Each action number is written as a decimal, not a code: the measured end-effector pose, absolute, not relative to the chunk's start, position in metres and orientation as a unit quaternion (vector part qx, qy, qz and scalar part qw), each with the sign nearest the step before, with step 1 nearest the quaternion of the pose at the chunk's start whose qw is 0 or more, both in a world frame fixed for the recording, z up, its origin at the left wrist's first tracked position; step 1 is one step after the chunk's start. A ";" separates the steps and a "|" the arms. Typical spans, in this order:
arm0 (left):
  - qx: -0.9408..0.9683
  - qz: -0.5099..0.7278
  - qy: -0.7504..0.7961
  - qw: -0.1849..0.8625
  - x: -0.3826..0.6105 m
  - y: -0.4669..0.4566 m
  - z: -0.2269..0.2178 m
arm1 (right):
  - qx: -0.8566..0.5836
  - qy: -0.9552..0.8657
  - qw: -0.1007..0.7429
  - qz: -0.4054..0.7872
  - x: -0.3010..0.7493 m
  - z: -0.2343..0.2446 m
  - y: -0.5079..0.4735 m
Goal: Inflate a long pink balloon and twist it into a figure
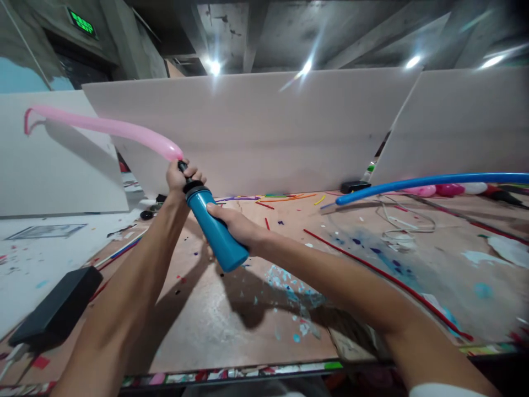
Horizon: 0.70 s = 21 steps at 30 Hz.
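I face pale panels (256, 124) at twelve o'clock, a glowing green sign (82, 23) at ten and ceiling lights (307, 67) from eleven to two.

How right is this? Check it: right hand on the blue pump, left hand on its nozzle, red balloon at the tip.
Not quite: the head view shows a pink balloon, not red. The right hand is on the blue pump and the left hand on its nozzle.

The brown counter (198, 336) is messy. Little blue scraps (291, 295) are scattered near the middle. A long, thin red strip (384, 272) lies on the right. A black block (58, 309) sits on the left.
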State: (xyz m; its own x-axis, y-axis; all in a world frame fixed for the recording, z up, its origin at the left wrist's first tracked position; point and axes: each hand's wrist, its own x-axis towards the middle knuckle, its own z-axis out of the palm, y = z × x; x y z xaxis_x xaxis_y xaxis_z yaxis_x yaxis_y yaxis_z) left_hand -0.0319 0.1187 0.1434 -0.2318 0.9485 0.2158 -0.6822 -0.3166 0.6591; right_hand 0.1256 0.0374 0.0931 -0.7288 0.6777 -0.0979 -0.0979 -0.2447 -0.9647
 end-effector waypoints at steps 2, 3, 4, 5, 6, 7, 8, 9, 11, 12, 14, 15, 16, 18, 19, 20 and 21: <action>0.293 0.746 0.243 0.546 -0.035 0.126 0.138 | -0.276 -0.530 0.267 0.756 0.125 0.081 0.030; 0.288 0.747 0.246 0.546 -0.041 0.130 0.137 | -0.277 -0.523 0.268 0.760 0.127 0.072 0.022; 0.284 0.751 0.246 0.543 -0.048 0.133 0.135 | -0.272 -0.523 0.265 0.763 0.130 0.064 0.012; 0.283 0.755 0.242 0.539 -0.056 0.134 0.135 | -0.264 -0.527 0.254 0.766 0.134 0.057 0.004; 0.283 0.759 0.238 0.536 -0.062 0.135 0.135 | -0.257 -0.533 0.244 0.769 0.138 0.053 -0.003; 0.284 0.761 0.233 0.535 -0.065 0.134 0.136 | -0.253 -0.537 0.235 0.769 0.141 0.052 -0.007; 0.285 0.762 0.227 0.535 -0.066 0.132 0.137 | -0.254 -0.541 0.227 0.768 0.143 0.054 -0.006; 0.285 0.763 0.223 0.535 -0.063 0.129 0.138 | -0.259 -0.543 0.221 0.767 0.143 0.058 -0.001; 0.284 0.763 0.223 0.536 -0.052 0.125 0.139 | -0.275 -0.542 0.220 0.763 0.138 0.072 0.016; 0.284 0.762 0.226 0.537 -0.045 0.124 0.138 | -0.281 -0.541 0.224 0.761 0.133 0.079 0.026; 0.283 0.755 0.240 0.541 -0.034 0.125 0.136 | -0.281 -0.531 0.247 0.760 0.124 0.087 0.039; 0.281 0.751 0.249 0.543 -0.032 0.126 0.135 | -0.279 -0.523 0.260 0.762 0.121 0.087 0.041; 0.278 0.749 0.254 0.545 -0.033 0.129 0.134 | -0.277 -0.515 0.267 0.766 0.120 0.084 0.039; 0.273 0.752 0.255 0.543 -0.040 0.133 0.132 | -0.272 -0.506 0.265 0.775 0.123 0.074 0.025; 0.271 0.756 0.251 0.540 -0.046 0.135 0.132 | -0.269 -0.507 0.260 0.776 0.127 0.067 0.015; 0.271 0.759 0.247 0.539 -0.051 0.135 0.132 | -0.267 -0.512 0.255 0.776 0.132 0.062 0.007; 0.271 0.760 0.243 0.538 -0.054 0.135 0.132 | -0.263 -0.518 0.250 0.774 0.137 0.058 0.001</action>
